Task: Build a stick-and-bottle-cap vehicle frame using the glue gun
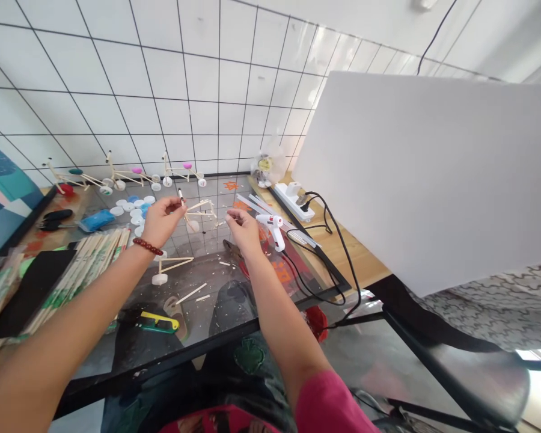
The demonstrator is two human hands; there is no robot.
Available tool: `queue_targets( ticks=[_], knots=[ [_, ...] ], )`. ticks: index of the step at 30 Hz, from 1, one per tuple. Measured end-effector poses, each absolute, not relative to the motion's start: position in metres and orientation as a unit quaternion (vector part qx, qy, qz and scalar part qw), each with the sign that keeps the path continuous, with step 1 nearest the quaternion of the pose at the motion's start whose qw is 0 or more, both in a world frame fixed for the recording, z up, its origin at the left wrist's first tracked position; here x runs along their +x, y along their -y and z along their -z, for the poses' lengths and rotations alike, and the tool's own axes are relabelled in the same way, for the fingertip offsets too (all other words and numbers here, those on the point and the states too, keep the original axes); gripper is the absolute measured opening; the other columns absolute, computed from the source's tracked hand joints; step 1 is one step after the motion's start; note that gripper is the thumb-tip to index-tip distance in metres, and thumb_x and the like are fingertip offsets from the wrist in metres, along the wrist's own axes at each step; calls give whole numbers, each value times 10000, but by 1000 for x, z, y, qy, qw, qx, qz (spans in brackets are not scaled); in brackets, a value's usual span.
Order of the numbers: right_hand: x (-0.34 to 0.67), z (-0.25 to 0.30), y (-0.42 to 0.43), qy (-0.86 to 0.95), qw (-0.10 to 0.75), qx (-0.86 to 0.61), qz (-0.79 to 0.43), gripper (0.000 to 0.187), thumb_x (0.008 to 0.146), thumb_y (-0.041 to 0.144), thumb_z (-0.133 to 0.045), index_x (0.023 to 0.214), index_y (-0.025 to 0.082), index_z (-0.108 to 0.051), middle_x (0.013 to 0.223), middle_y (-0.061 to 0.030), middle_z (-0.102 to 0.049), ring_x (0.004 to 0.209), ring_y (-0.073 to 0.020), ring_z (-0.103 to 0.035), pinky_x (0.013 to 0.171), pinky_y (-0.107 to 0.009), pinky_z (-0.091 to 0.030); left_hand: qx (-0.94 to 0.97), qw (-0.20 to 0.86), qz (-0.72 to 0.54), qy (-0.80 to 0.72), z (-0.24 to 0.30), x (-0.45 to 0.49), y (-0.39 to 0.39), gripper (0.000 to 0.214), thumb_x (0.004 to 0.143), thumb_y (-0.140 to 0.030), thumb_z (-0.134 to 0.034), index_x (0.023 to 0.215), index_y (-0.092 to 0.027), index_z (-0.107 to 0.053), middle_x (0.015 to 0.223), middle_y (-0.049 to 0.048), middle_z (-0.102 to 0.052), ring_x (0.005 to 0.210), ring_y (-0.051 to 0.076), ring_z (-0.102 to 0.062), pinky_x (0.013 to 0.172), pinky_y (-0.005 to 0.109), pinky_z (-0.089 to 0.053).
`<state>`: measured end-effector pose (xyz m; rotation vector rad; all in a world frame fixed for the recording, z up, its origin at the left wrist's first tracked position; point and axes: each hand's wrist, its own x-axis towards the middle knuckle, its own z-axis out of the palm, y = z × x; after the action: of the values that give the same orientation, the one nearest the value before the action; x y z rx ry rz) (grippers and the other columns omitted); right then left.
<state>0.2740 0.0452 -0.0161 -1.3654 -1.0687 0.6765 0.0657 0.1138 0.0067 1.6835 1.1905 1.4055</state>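
My left hand [161, 220], with a red bead bracelet on the wrist, is closed on a small frame of wooden sticks [201, 210] held above the glass table [216, 282]; a black-tipped stick pokes up from its fingers. My right hand [242, 230] is closed in a pinch just right of the frame, near its end; what it pinches is too small to make out. A second stick piece with a white cap wheel [166, 267] lies on the glass below my left hand.
Three finished stick models [130, 176] stand along the tiled wall. Bottle caps [133, 208], bundled chopsticks [79, 270], a yellow-green cutter [155, 323], a white glue gun [274, 230], a power strip [294, 200] with black cables and a white board [428, 174] surround the hands.
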Motion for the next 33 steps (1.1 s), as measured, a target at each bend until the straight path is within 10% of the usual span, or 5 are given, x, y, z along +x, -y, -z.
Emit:
queue_targets(
  ticks=[16,33],
  knots=[
    [257,8,-34,576,608,-507,-204,169,856,260,-679,976,256,-798,1007,-43,-746,855,-159,-624,793,-274,-514,717,182,-567,-361,-18,55,-47,138,827,-312,-673,922,-234,-735,989,67,-693,969,236,-668,920,380,-575],
    [243,20,-35,634,591,-458,-198,142,873,300,-643,852,230,-764,890,-37,-737,765,-153,-600,768,-286,-511,658,337,-525,-422,-3,68,-42,296,743,-427,-787,915,-187,-762,894,82,-777,845,231,-724,785,369,-608]
  ],
)
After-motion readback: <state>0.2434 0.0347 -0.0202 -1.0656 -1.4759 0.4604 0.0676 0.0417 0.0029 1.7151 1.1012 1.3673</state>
